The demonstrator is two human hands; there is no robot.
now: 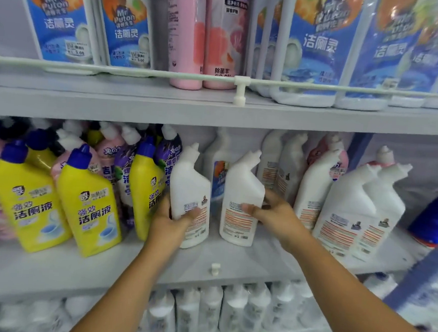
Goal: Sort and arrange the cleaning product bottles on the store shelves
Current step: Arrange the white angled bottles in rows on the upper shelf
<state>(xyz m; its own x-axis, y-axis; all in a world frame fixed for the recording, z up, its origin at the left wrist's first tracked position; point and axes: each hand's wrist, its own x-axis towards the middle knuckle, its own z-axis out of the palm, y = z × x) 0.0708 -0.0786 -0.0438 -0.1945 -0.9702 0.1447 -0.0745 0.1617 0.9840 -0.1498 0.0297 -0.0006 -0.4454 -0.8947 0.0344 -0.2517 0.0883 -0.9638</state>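
— What's nearest to us?

— Two bare arms reaching up to the middle shelf [231,261]. The left hand [171,219] grips the lower body of a white bottle [189,197], thumb across its back label. The right hand [274,214] holds a second white bottle [241,201] from its right side, thumb on the front, fingers behind.

— How do they lie?

— Both stand upright on the shelf, long axis vertical, angled necks pointing up and to the right. A small gap separates them. Each hand is already on its own bottle, so neither has to reach across. My guess is they get turned or slid into line, since the printed backs face out.

— Can you read them?

— Not those; only blurred orange and grey lines. Just left of the left hand stand yellow bottles [89,202] with blue caps, reading 强效洁厕液. Behind them are pink and purple ones, too blurred to read.

— And to the right?

— More white bottles [355,216], backs out, touching one another.

— Further up?

— The upper shelf [139,102] behind a rail carries big white jugs [54,16] labelled "Mr Puton" and 洁厕灵, with price stickers showing 5.00. Two pink bottles [189,32] stand between them.
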